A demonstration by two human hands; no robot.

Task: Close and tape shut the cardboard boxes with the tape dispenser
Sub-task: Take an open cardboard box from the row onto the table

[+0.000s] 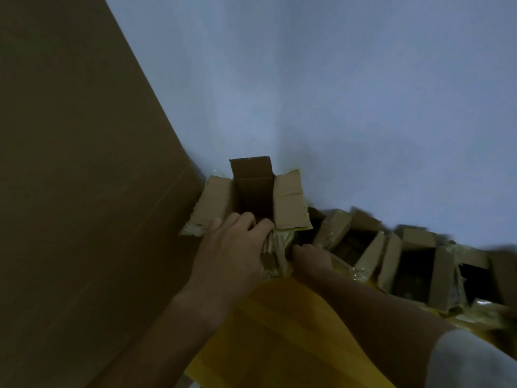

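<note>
Rightmost boxes (475,275) blurred, edge-cropped

Brown box (253,189) (yellow tape (282,312)), bluish wall (335,93)

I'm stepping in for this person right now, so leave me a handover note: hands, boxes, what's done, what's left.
Left hand: grip curled over the near flap of the open box by the wall.
Right hand: low beside that box; its grip is hard to read.
Other boxes: a row to the right, flaps still up.
Done: nothing closed or taped in view.
Left: fold flaps, tape every box. No tape dispenser in view.
</note>
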